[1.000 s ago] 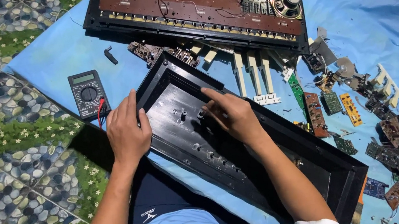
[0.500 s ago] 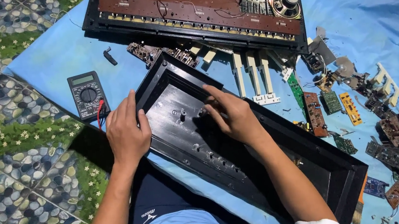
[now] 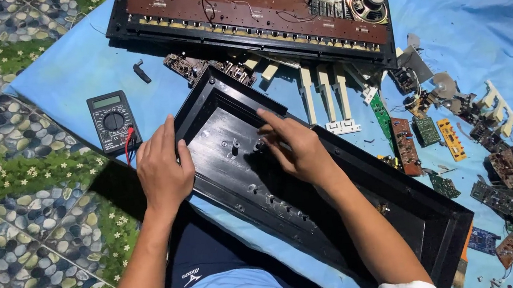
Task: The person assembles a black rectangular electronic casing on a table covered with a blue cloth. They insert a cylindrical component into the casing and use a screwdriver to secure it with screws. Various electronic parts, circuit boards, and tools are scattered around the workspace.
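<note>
On blue sheet, centre: black casing, lying open-side up. Left hand flat on its near-left rim, fingers together; right hand inside, fingertips curled onto the floor, gripping nothing. Multimeter just left.

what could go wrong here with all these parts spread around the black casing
The left hand steadies the black casing at its rim, right beside the multimeter and its red lead; a shove might drag the lead or knock the meter. The right hand probes inside the casing near small posts, which might snap under pressure. Loose circuit boards lie close to the far rim and could be crushed if the casing slides.
</note>
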